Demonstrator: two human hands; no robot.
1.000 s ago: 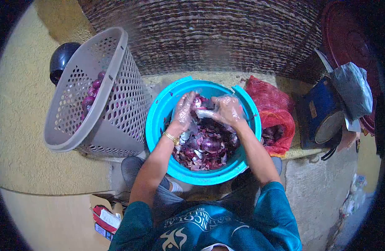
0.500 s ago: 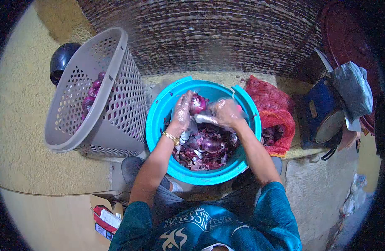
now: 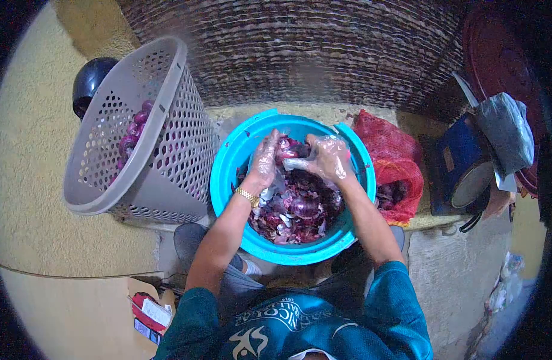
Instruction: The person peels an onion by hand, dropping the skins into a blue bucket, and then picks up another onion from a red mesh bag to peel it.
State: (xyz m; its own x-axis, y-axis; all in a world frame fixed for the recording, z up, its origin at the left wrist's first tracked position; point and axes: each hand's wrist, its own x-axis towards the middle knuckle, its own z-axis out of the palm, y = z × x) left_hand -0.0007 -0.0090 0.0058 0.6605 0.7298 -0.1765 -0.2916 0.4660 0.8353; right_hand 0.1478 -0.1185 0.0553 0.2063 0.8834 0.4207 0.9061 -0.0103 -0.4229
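Note:
A red onion (image 3: pixel 285 147) is held above the blue tub (image 3: pixel 225 222), its skin partly loose. My left hand (image 3: pixel 264 161), in a clear plastic glove, is closed around the onion's left side. My right hand (image 3: pixel 331 157), gloved as well, curves its fingers and a white-wrapped thumb against the right side. A small pinkish-red bit shows at the outer edge of that hand; I cannot make out what it is. Below both hands, the tub holds loose purple onion skins (image 3: pixel 288 231) and a whole red onion (image 3: pixel 304 207).
Left of the tub leans a grey perforated basket (image 3: pixel 183 144) with several red onions (image 3: pixel 130 143) inside. A red mesh sack (image 3: pixel 387 141) lies to the right, its mouth open on more onions. Beyond it stands a blue weighing scale (image 3: pixel 459 153) with a grey plastic bag (image 3: pixel 507 129).
My right hand has turned and opened its fingers from a curled position, now reaching round the onion's right side. My left hand stays at the onion, which has turned slightly.

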